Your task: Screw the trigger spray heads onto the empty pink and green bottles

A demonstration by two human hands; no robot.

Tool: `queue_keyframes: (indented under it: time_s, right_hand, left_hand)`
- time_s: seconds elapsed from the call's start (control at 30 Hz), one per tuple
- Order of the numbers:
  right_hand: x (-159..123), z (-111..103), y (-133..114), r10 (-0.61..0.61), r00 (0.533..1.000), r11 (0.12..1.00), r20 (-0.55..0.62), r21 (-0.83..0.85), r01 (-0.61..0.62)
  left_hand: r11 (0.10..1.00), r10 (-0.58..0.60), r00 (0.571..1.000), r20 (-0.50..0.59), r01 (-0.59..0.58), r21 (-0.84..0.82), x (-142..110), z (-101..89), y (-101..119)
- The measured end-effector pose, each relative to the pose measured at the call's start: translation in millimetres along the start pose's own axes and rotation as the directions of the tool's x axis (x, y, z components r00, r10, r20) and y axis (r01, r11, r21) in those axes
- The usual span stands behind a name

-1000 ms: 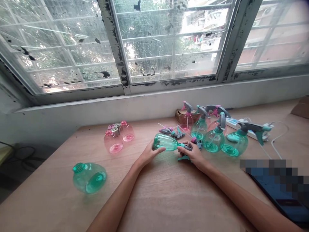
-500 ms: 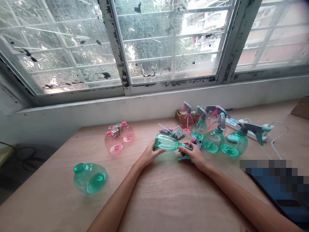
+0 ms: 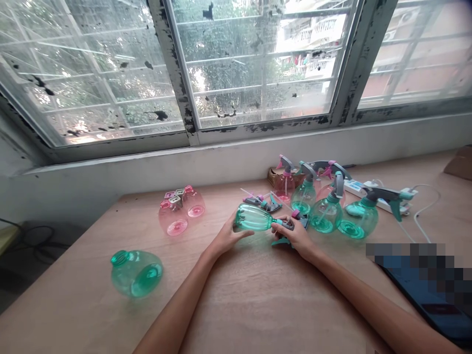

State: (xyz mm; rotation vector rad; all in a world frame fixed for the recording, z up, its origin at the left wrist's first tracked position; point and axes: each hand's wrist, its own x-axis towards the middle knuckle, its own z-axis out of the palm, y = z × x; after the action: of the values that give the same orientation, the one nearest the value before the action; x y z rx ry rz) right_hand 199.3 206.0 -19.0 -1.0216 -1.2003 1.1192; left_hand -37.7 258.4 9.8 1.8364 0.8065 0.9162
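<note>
A clear green spray bottle lies sideways above the table, its base to the left and its neck to the right. My left hand is wrapped round the base end, thumb along the near side. At the neck, my right hand grips a grey-and-green spray head, which meets the bottle's mouth. The green trigger points down below my right hand. Behind the hands lie loose spray heads in grey, pink and green. Another head with a pink collar sits just beyond my right hand.
Several green and pink bottles with heads stand at the right, before a power strip. Two pink bottles without heads stand at the left. Nearer is a green bottle without a head. A dark tablet-like device lies at the right.
Both hands keep their hold on the bottle and spray head, with almost no movement. The view has shifted very slightly.
</note>
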Motion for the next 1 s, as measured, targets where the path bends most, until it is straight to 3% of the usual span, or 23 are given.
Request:
queue_keyframes:
  time_s: [0.1, 0.33, 0.5, 0.77, 1.0]
  right_hand:
    - [0.0, -0.4, -1.9, -0.003, 1.0, 1.0, 0.013, -0.015, 0.003]
    - [-1.2, 1.0, -5.2, -0.008, 0.999, 0.998, 0.038, -0.067, 0.011]
    - [0.4, -0.4, -2.3, -0.001, 0.999, 0.999, 0.033, -0.044, 0.002]
    - [1.2, -0.9, -1.3, 0.021, 0.999, 0.999, 0.028, -0.034, -0.02]
    - [1.1, -0.4, -2.2, 0.037, 0.999, 0.999, 0.013, -0.013, -0.037]
  left_hand:
    - [1.0, 0.028, 1.0, -0.008, -0.028, -0.004, 0.2, 0.3, -1.8]
    - [0.999, -0.042, 0.999, -0.001, 0.042, -0.011, -0.2, -0.1, 2.5]
    - [0.999, 0.029, 1.0, -0.008, -0.029, -0.029, 0.5, 0.1, -2.4]
    - [0.998, -0.01, 1.0, 0.01, 0.011, -0.059, 1.8, 0.1, -3.4]
    - [0.998, 0.057, 0.998, -0.017, -0.058, -0.017, 2.1, 0.4, -4.5]
